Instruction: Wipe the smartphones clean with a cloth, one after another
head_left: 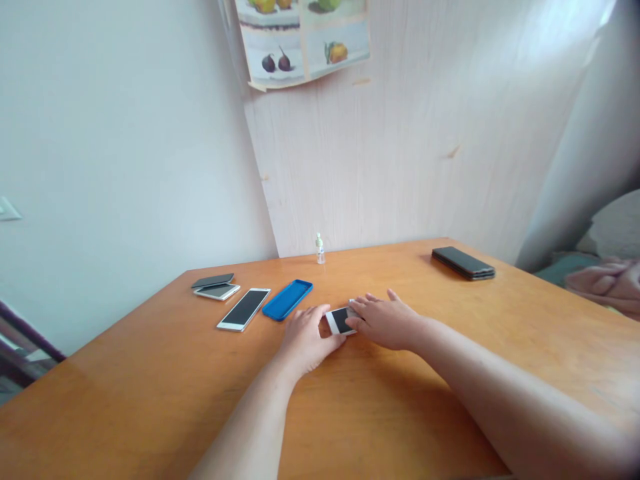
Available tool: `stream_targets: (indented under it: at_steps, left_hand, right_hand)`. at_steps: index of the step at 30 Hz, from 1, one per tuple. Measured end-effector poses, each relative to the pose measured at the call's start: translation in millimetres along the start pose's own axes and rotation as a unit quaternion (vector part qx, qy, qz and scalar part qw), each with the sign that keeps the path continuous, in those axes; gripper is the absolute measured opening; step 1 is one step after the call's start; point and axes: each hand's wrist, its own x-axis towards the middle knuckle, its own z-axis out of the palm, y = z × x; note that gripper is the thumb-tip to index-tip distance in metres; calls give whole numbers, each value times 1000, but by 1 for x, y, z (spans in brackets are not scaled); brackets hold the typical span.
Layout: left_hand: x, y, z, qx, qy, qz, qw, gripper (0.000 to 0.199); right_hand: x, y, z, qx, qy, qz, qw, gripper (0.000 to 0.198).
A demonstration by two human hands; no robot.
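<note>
The fingers of the left hand [305, 341] are curved wide around the left end of a small white phone [339, 321], thumb at its near side, forefinger by its far corner; whether it is gripped cannot be told. Its right end is covered by the right hand [383, 322], palm down, fingers spread. The phone is placed near the middle of the table [150, 400]. Just beyond the left hand, toward the far left corner, a blue phone case [288, 300] is laid, then a larger white phone [245, 309], then another white phone [217, 292] partly overlapped by a dark slab [213, 281]. A small clear bottle [321, 252] is stood upright at the far edge; its markings are too small to be read. Near the far right corner a black case [463, 263] is set. The orange-brown tabletop is bordered by a pale wall [125, 133] and a wood-grained panel [390, 167], where a sheet of fruit pictures [335, 57] is hung. Pinkish cloth [607, 280] is heaped past the right edge.
</note>
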Motion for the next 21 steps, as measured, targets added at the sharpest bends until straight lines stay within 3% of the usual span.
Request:
stream_targets:
  at_steps: [2, 4, 9, 11, 17, 19, 21]
  left_hand:
    - [0, 1, -1, -1, -1, -4, 1000, 64]
    - [-1, 2, -1, -1, -2, -4, 1000, 62]
    - [0, 2, -1, 12, 1, 5, 1000, 54]
    - [1, 2, -1, 14, 5, 11, 1000, 51]
    - [0, 2, -3, 2, -1, 12, 1000, 53]
    - [0, 2, -3, 1, 1, 16, 1000, 53]
    - [0, 2, -3, 1, 3, 23, 1000, 52]
  right_hand:
    - [1, 5, -1, -15, -7, 58, 998, 48]
    - [-1, 1, -6, 2, -11, 62, 998, 51]
    - [-12, -22, -17, 63, -25, -113, 991, 46]
    - [-12, -19, -17, 60, -34, -128, 989, 43]
    - [-2, 10, -12, -11, -25, 74, 997, 47]
    - [-3, 7, -12, -12, -22, 83, 996, 49]
    - [-7, -4, -13, -4, -18, 40, 999, 48]
